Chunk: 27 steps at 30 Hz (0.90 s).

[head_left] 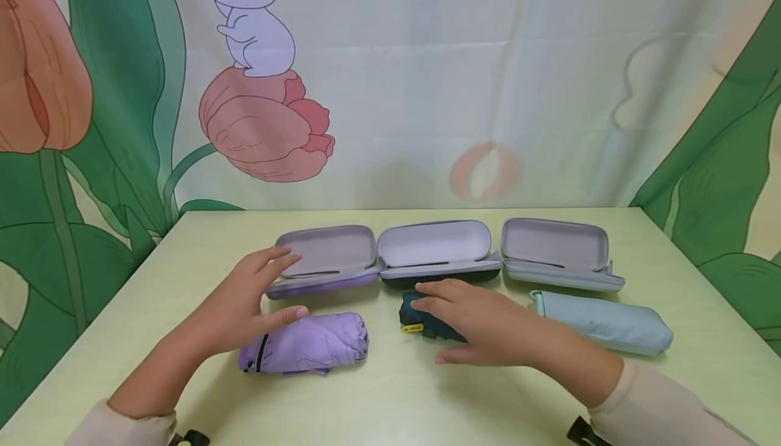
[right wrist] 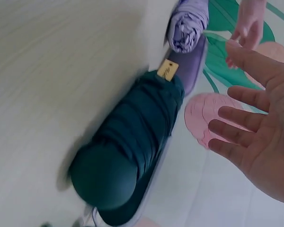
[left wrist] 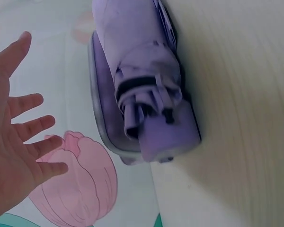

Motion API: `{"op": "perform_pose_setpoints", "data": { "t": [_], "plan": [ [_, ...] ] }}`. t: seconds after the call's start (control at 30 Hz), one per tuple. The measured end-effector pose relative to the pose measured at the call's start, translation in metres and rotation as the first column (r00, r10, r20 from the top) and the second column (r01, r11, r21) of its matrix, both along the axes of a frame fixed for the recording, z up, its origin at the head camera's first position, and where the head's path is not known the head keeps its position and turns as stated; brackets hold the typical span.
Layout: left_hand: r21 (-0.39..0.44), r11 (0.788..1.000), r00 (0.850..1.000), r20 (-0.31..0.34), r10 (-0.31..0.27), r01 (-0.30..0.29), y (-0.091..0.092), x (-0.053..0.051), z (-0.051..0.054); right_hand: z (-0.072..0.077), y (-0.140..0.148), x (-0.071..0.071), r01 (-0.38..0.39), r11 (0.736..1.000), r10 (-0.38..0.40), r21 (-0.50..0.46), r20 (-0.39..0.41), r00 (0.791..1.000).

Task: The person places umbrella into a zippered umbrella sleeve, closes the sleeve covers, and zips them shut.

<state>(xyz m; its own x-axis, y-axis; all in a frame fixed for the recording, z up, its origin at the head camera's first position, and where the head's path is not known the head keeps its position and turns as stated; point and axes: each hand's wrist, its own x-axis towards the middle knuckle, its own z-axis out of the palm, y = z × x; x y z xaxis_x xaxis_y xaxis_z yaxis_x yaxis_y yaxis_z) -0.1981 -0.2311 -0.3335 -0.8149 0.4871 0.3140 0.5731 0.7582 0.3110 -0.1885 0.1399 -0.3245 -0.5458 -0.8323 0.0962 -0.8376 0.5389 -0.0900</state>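
My left hand hovers above the left end of a folded purple umbrella, fingers spread and holding nothing. In the left wrist view that hand is apart from the umbrella, which has a dark strap band near its handle end. My right hand, fingers extended, hangs over a folded dark green umbrella and partly hides it in the head view. The right wrist view shows a gap between this hand and the dark green umbrella, which carries a small yellow tag.
Three hinged cases with lids up stand in a row behind the umbrellas: a purple case, a dark green case and a pale blue-grey case. A folded light blue umbrella lies at the right. Behind the table hangs a printed curtain.
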Motion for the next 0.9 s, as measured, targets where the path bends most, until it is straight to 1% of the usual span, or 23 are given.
{"op": "perform_pose_setpoints", "data": {
  "t": [0.1, 0.2, 0.3, 0.4, 0.57, 0.67, 0.77, 0.83, 0.9],
  "plan": [
    [0.042, 0.999, 1.0, 0.029, 0.004, -0.005, -0.004, -0.004, 0.002, -0.002, -0.01, -0.001, -0.03, 1.0, 0.03, 0.005, -0.001, 1.0],
    [0.077, 0.997, 0.999, 0.033, 0.01, -0.012, -0.007, -0.008, 0.002, -0.005, -0.02, -0.001, -0.066, 0.998, 0.066, -0.004, -0.011, 0.998],
    [0.112, 0.993, 0.999, 0.027, 0.022, -0.025, -0.01, -0.012, -0.001, -0.008, -0.03, -0.002, -0.1, 0.995, 0.099, -0.026, -0.021, 0.995],
    [0.137, 0.99, 0.999, 0.019, 0.037, -0.04, -0.013, -0.015, -0.004, -0.011, -0.039, -0.001, -0.117, 0.992, 0.116, -0.037, -0.028, 0.993],
    [0.175, 0.982, 0.997, 0.031, 0.066, -0.071, -0.019, -0.024, -0.01, -0.014, -0.053, 0.001, -0.114, 0.993, 0.113, -0.013, -0.04, 0.993],
    [0.214, 0.973, 0.995, 0.059, 0.075, -0.086, -0.024, -0.031, -0.014, -0.015, -0.062, 0.001, -0.102, 0.995, 0.102, 0.016, -0.04, 0.994],
    [0.247, 0.963, 0.991, 0.1, 0.084, -0.107, -0.029, -0.039, -0.018, -0.018, -0.07, 0.0, -0.091, 0.995, 0.093, 0.032, -0.057, 0.994],
    [0.261, 0.957, 0.986, 0.137, 0.096, -0.129, -0.032, -0.045, -0.021, -0.019, -0.076, -0.001, -0.08, 0.996, 0.082, 0.036, -0.07, 0.994],
    [0.282, 0.946, 0.976, 0.187, 0.108, -0.159, -0.036, -0.05, -0.023, -0.021, -0.081, -0.002, -0.07, 0.997, 0.073, 0.035, -0.08, 0.994]
  ]
}}
